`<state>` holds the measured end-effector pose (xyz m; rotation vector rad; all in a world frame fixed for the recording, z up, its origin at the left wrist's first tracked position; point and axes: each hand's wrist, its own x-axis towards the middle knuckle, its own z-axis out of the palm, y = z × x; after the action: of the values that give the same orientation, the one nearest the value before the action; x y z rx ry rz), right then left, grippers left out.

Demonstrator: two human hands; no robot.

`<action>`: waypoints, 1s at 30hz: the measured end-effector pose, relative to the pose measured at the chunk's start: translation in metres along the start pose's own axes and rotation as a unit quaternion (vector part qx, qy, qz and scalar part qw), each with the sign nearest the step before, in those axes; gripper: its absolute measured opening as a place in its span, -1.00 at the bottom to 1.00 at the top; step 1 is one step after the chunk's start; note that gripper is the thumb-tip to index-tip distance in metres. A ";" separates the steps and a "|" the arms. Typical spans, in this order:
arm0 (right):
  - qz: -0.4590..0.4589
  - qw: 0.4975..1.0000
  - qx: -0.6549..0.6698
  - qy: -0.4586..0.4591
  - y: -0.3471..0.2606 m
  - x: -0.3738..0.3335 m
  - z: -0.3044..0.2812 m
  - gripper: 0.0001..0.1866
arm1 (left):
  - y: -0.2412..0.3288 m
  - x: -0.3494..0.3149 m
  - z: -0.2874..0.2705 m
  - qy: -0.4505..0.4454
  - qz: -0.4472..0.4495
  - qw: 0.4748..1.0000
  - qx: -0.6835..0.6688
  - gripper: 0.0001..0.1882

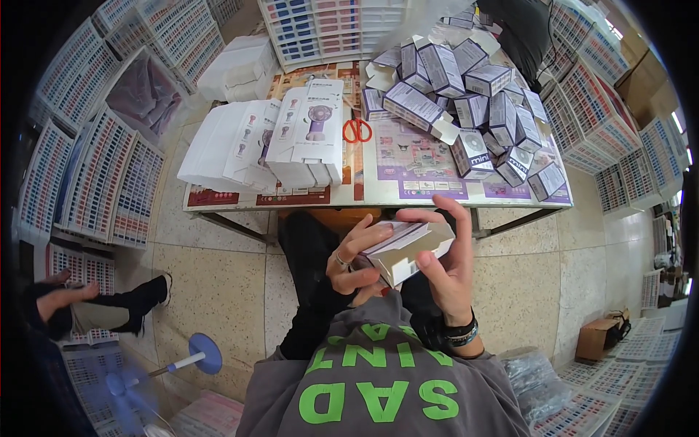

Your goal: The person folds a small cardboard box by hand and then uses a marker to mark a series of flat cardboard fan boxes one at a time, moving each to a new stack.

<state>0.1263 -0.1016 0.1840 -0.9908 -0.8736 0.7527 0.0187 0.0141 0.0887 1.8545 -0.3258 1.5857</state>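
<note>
Above my lap I have a small white and purple carton (400, 256), tilted, with its open end and raised flaps toward the right. My left hand (357, 256), with a ring on it, is wrapped round the carton's left side. At the open end is my right hand (453, 271): its thumb lies against a flap and its fingers reach along the far edge, the index finger raised. Inside the carton I see only bare card. A heap of similar small boxes (440, 69) lies on the right of the table (349, 191), some with flaps open.
Flat white fan cartons (306, 135) stand stacked on the table's left, beside more white card stacks (237, 69). Orange-handled scissors (357, 131) lie mid-table. A rack of coloured pieces (320, 33) stands behind. Lower left are a blue fan (206, 354) and another person's leg (120, 302).
</note>
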 end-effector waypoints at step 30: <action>-0.227 0.824 -0.493 -0.165 -0.027 0.028 -0.014 -0.74 | 0.023 0.036 -0.026 -0.101 -0.049 0.982 0.153 -0.44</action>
<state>0.1553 -0.0932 0.2122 -1.4785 -1.8210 -0.0112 -0.0067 0.0212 0.1310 2.2374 -0.0771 1.4459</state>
